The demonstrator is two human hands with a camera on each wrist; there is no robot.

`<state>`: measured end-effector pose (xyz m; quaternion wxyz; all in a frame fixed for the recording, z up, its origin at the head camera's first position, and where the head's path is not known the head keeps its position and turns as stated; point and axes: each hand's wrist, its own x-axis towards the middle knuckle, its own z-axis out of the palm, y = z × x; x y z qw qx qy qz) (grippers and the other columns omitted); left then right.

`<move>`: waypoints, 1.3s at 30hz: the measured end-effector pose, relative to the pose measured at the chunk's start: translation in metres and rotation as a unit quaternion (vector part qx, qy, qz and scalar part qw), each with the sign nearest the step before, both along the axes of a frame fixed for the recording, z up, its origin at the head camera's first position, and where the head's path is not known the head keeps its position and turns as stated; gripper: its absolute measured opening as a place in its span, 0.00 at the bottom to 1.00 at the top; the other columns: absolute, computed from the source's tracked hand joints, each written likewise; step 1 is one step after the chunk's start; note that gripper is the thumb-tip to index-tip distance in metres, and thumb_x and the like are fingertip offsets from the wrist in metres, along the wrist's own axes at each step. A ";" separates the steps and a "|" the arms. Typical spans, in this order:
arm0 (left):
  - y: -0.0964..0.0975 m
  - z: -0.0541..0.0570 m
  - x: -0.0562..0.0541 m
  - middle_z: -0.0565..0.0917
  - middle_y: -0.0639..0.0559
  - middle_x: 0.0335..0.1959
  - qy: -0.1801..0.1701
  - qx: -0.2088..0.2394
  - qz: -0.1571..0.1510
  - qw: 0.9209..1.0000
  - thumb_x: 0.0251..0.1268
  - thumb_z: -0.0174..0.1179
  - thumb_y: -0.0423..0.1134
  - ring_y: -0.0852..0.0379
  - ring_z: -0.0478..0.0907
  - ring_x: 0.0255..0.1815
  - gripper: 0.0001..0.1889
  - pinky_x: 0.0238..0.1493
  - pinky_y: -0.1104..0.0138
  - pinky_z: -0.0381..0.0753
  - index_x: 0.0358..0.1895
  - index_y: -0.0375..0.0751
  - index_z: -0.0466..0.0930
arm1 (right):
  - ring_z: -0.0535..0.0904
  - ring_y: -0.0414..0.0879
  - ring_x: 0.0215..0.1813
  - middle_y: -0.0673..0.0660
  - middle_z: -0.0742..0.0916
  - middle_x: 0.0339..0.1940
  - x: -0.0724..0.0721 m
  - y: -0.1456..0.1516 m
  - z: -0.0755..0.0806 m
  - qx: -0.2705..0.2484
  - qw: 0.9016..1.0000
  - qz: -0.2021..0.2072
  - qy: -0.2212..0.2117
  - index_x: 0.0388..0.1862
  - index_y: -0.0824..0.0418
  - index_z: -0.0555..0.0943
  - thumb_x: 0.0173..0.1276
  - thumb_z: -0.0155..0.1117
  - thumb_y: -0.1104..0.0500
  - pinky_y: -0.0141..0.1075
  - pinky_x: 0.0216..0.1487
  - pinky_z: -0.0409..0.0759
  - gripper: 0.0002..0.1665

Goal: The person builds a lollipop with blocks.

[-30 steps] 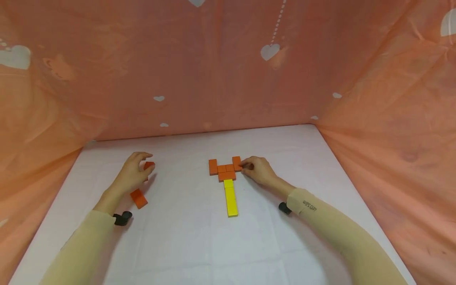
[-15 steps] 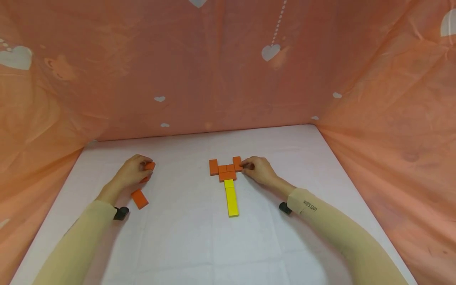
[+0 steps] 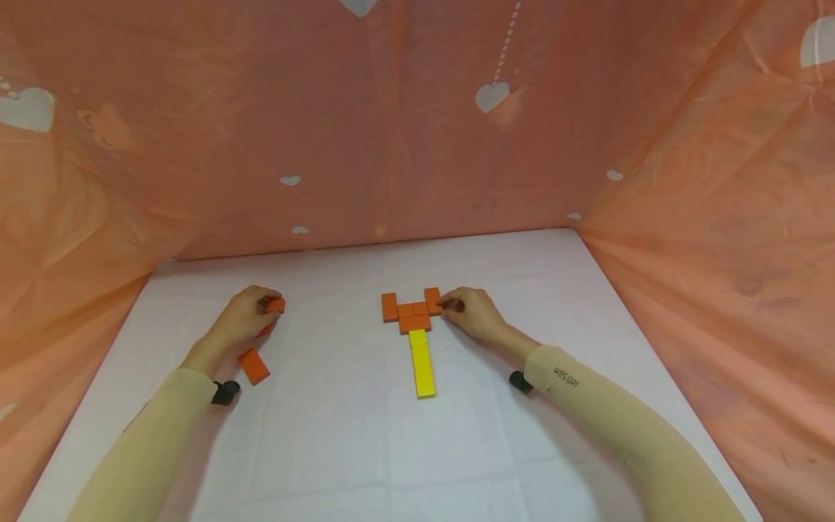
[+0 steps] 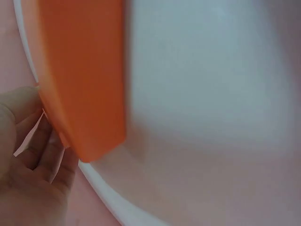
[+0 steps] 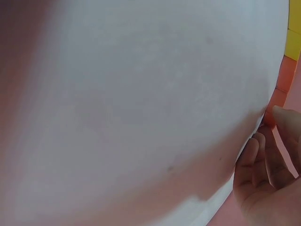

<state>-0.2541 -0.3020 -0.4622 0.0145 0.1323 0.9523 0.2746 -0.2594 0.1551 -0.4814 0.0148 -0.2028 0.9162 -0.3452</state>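
Left hand (image 3: 244,316) grips an orange block (image 3: 276,305) at left; right hand (image 3: 475,314) pinches the far-right block (image 3: 432,299) (also orange).

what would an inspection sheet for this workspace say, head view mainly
surface: white cloth, slightly creased
job's things: orange blocks in a forked shape, yellow pieces in line below; loose orange block lies apart at the person's left
clutter: nothing seen
left hand: pinches a separate orange block
right hand: fingertips at the fork's right upright block; grip unclear
cables: nothing seen
surroundings: orange-pink drape with white hearts, behind and at both sides
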 end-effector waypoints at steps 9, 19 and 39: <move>0.013 0.006 0.002 0.76 0.28 0.60 -0.011 0.028 0.008 1.000 0.74 0.60 0.31 0.30 0.78 0.58 0.22 0.60 0.40 0.78 0.66 0.25 0.75 | 0.82 0.49 0.46 0.58 0.89 0.53 0.000 -0.001 0.001 0.006 1.000 -0.004 -0.008 0.57 0.62 0.87 0.72 0.70 0.63 0.42 0.52 0.83 0.15; 0.053 0.015 -0.010 0.77 0.34 0.61 0.022 0.088 -0.005 0.996 0.73 0.63 0.35 0.34 0.78 0.58 0.23 0.59 0.43 0.79 0.67 0.31 0.77 | 0.82 0.49 0.46 0.58 0.89 0.53 0.001 -0.001 0.001 0.000 1.000 -0.006 -0.009 0.56 0.62 0.87 0.72 0.70 0.64 0.42 0.52 0.83 0.15; 0.165 0.020 -0.045 0.79 0.37 0.61 -0.005 0.101 -0.096 0.990 0.70 0.62 0.33 0.38 0.76 0.61 0.21 0.63 0.47 0.78 0.64 0.31 0.78 | 0.82 0.49 0.45 0.59 0.89 0.51 0.000 -0.003 0.001 -0.003 1.000 -0.002 0.002 0.55 0.63 0.88 0.71 0.71 0.65 0.42 0.50 0.83 0.14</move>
